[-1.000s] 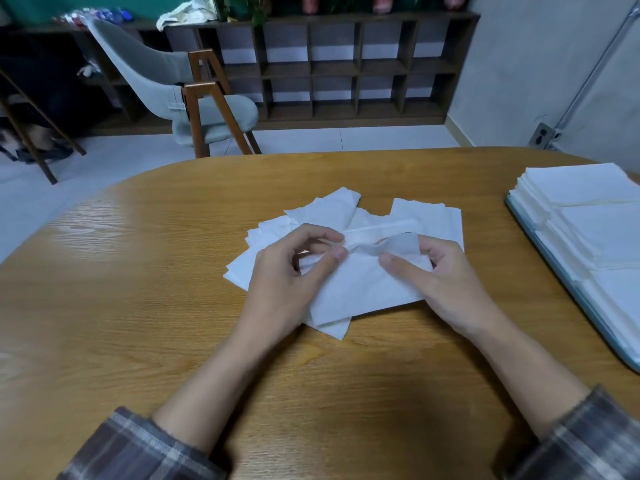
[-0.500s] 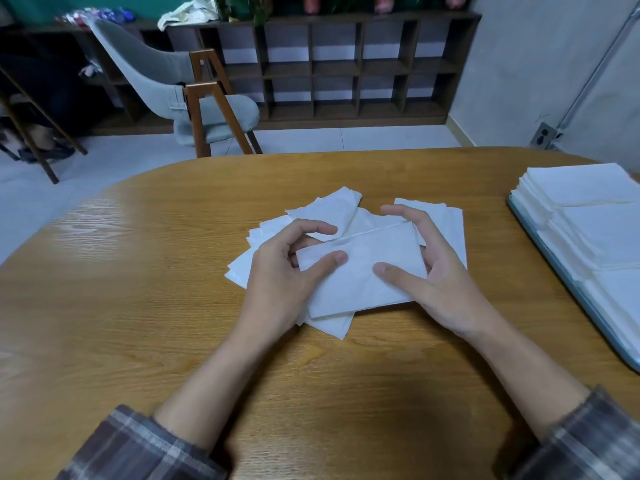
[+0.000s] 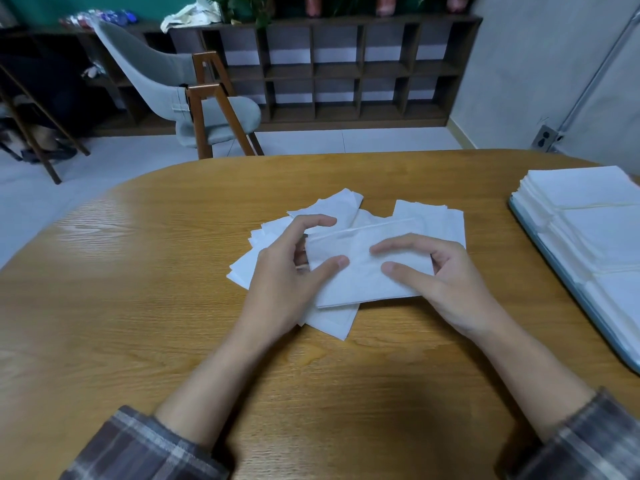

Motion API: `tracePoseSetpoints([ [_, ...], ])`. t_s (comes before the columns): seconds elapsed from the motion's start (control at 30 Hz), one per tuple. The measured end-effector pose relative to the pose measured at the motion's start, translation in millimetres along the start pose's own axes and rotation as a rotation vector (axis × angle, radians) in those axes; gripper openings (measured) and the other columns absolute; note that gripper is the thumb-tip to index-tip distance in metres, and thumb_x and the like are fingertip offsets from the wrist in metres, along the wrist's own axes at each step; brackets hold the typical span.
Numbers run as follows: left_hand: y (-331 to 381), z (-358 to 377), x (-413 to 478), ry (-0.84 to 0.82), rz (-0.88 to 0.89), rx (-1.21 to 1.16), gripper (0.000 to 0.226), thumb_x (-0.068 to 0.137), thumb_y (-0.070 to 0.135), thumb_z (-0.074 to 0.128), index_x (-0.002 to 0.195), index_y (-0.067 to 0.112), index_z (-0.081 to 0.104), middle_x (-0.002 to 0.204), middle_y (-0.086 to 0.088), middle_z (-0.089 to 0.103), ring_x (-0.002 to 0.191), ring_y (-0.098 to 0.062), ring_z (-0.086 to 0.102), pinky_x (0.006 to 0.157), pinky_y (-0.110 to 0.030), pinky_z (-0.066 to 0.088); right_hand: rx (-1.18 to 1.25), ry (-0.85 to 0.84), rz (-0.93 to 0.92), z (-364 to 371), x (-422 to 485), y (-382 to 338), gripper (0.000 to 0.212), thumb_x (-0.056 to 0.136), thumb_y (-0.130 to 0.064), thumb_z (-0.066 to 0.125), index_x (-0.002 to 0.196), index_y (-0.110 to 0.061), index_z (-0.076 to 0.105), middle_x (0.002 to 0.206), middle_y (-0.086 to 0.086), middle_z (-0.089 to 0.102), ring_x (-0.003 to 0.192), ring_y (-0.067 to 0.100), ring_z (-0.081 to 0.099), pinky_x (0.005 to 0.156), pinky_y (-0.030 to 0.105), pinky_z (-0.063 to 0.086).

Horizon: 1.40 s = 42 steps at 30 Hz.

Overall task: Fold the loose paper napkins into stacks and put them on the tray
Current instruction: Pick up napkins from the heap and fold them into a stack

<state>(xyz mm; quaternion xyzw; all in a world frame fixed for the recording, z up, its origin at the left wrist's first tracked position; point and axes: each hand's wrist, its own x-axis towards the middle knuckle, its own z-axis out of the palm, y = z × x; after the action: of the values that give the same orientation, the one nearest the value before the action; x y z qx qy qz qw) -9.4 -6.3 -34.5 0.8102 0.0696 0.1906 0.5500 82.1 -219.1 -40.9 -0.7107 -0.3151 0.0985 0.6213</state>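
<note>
Tray [image 3: 585, 306] cut off rt — loose napkins [image 3: 429, 220] part-hidden.

Place: an indoor sitting or dining room; whether café or home could not be told.
Counter: a large oval wooden counter [image 3: 173, 306] filled the lower half of the frame.
Seating: a grey shell chair [image 3: 166, 81] on wooden legs stood at upper left, on a pale tiled floor [image 3: 104, 168].
Storage: a dark cubby shelf [image 3: 339, 67] ran along the top, with plants [image 3: 249, 8] on it.
Walls: a green wall [image 3: 52, 5] at upper left; a grey wall [image 3: 536, 46] at upper right carried a socket [image 3: 546, 136] and a pipe [image 3: 595, 74].
Table goods: folded paper napkins [image 3: 588, 192] lay stacked on a tray [image 3: 557, 268] at the right edge.
</note>
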Motion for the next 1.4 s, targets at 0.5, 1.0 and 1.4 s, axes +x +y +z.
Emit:
tracePoseSetpoints([
  [0.5,-18,-7,3,-0.218,0.174,0.452,0.025,0.088,0.013,0.071,0.108,0.028,0.070,0.107,0.022,0.071,0.102,-0.002,0.063,0.087,-0.017,0.048,-0.146,0.377,0.052,-10,6,8,0.036,0.094,0.002,0.069,0.107,-0.030,0.081,0.109,-0.029,0.075,0.112,-0.008,0.065,0.095,0.011,0.044],
  [1.0,-25,-5,4,-0.134,0.301,0.505,0.008,0.090,0.019,0.081,0.096,0.024,0.078,0.098,0.016,0.070,0.088,-0.010,0.067,0.079,-0.037,0.053,-0.123,0.377,0.045,-10,5,3,0.033,0.095,0.001,0.069,0.111,-0.026,0.080,0.114,-0.030,0.074,0.119,-0.013,0.060,0.097,0.001,0.038],
  [1.4,-4,-6,1,-0.023,0.315,0.213,0.009,0.090,0.019,0.084,0.092,0.019,0.075,0.090,0.017,0.074,0.082,-0.001,0.065,0.077,-0.011,0.042,-0.097,0.062,0.008,3,-1,-8,0.025,0.092,-0.035,0.073,0.112,-0.020,0.079,0.116,-0.016,0.077,0.120,-0.002,0.064,0.099,0.010,0.042],
])
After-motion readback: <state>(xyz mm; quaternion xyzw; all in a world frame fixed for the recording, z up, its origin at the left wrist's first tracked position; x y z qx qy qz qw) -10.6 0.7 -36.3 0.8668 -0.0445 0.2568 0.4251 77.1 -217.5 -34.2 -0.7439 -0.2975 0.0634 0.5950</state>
